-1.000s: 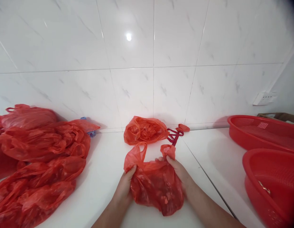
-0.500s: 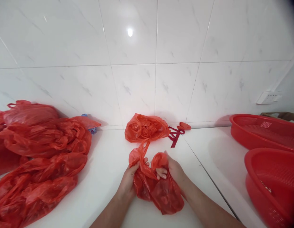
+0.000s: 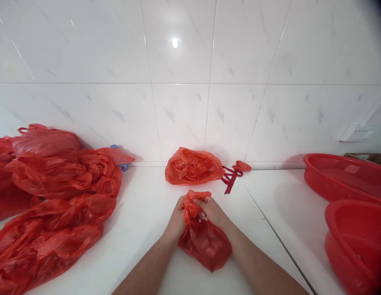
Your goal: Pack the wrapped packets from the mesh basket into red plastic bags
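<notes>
A red plastic bag (image 3: 207,243) hangs low over the white table, its top bunched up between my hands and its rounded lower part full of something I cannot make out. My left hand (image 3: 179,215) grips the gathered neck from the left. From the right, my right hand (image 3: 211,211) closes on the same neck, fingers pressed into the plastic. Just beyond them, near the wall, lies another red bag (image 3: 193,166) with crumpled plastic inside. A dark red ribbon (image 3: 229,182) rests beside it.
Red plastic bags (image 3: 64,176) are heaped on the left, with a blue and white item (image 3: 124,166) behind. Two red baskets, one at the back (image 3: 319,180) and one nearer (image 3: 341,246), stand on the right. A tiled wall (image 3: 184,114) bounds the table.
My hands have come closer together and the bag's loose top and handles are now gathered between them. The view has shifted slightly to the left.
</notes>
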